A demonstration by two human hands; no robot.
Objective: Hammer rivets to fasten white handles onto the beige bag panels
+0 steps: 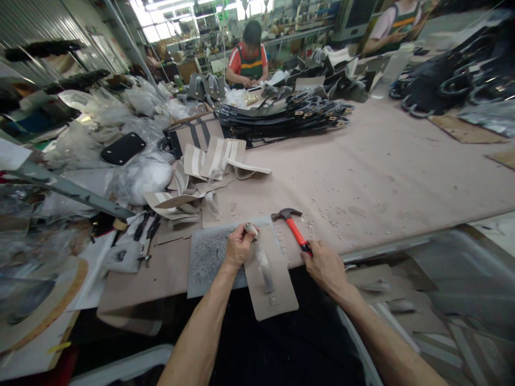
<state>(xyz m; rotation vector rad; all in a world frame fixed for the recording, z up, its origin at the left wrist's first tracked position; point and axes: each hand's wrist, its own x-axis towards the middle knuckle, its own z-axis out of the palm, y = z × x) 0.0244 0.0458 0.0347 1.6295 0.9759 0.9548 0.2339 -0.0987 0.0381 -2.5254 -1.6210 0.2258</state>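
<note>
The hammer (pixel 296 231) points forward — gripped in the right hand (pixel 325 268).

The hammer (pixel 295 230) has a dull metal head (pixel 287 213); nearer than it, a matt panel (pixel 282 289); to its left, a rough-looking speckled slab (pixel 209 254).

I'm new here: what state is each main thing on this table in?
Hammer: gripped by the right fingers.
Small cylinder: pinched in the left fingers.
Beige panel: overhanging the edge of the table.
Mat: flat, dark-speckled.
Loose panels: heaped.
Dark buckled pieces: stacked.
Tiny bits: scattered.
</note>
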